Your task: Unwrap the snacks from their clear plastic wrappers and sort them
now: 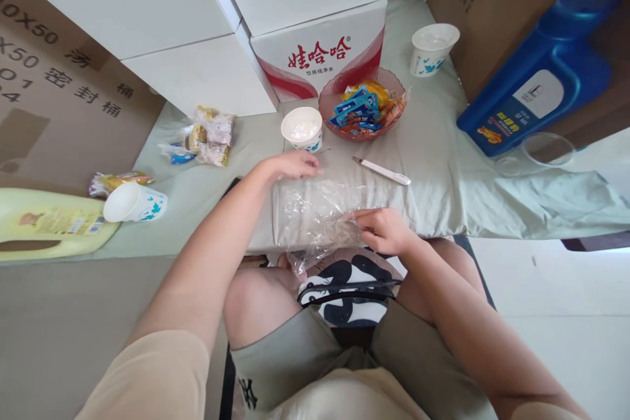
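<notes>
A clear plastic bag (315,213) lies flat on the grey-green cloth (433,164) in front of me, its near end hanging over the edge above my lap. My left hand (293,165) rests flat on the bag's far edge with fingers stretched out. My right hand (381,228) pinches the bag's near right side with curled fingers. Just beyond the left hand stands a white paper cup (302,128). A white pen-like tool (381,171) lies on the cloth to the right.
A pink glass bowl (363,105) holds snack packets and blue clips. Another cup (433,48) stands far right, a third (134,203) lies tipped at left. A yellow jug (46,222), blue jug (546,79), wrapped snacks (204,136), clear lid (548,149) and cartons (319,46) surround.
</notes>
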`<state>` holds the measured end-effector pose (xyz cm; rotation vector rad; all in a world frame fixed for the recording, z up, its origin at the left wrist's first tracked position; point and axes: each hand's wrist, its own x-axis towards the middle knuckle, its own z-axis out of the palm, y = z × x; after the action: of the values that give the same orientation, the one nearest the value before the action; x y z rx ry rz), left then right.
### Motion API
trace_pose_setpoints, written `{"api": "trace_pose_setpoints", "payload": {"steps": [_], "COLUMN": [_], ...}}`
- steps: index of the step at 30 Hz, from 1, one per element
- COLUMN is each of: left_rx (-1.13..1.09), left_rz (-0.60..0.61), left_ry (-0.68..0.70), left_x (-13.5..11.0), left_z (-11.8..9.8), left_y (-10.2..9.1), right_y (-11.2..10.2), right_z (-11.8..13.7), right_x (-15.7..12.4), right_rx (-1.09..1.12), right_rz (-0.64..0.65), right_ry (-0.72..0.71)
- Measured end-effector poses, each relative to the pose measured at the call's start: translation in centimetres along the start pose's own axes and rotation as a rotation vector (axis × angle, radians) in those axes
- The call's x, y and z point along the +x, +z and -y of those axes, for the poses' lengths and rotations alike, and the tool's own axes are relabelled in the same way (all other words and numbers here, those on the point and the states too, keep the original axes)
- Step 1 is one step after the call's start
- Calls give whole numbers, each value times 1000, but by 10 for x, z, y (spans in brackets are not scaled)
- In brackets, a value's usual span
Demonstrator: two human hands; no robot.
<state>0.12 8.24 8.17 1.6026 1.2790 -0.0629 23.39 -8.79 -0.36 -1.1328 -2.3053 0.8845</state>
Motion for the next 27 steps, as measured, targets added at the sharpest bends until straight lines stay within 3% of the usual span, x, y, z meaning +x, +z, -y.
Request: {"api": "trace_pose_setpoints", "payload": {"steps": [3, 5, 7, 9, 12, 18, 20, 24, 25, 27], "left_rx": [-78, -15, 39, -25, -207, -441, -433, -228, -200, -212], "left_rz": [-181, -79, 124, 221, 121, -301, -296, -39, -36, -142], "left_ry": [50, 27, -19, -51, -69, -41, -93, -171, -147, -95], "left_x": [-4, -11, -18, -23, -25, -20, -21, -23, -23, -21], "left_z": [7, 11, 14, 16, 20, 30, 28, 21, 21, 27], "left_y": [-7, -3, 5, 11, 6, -9, -3, 9, 9, 6], "right_y": [0, 0, 0, 0, 0, 3, 3, 2, 2, 0], "right_z": [-1, -1, -1, 0, 2, 0, -1, 0, 1, 2], "right_x": [-1, 0, 0, 1, 1, 0, 0, 0, 1, 1], "right_rx": [-17, -18, -16, -19, -27, -20, -22, -15, -11, -4], "right_rz": [4, 3, 4, -5, -24, -26, -26, -23, -20, -19], "right_ry": [0, -4, -9, -10, -5, 12, 9, 19, 20, 23]}}
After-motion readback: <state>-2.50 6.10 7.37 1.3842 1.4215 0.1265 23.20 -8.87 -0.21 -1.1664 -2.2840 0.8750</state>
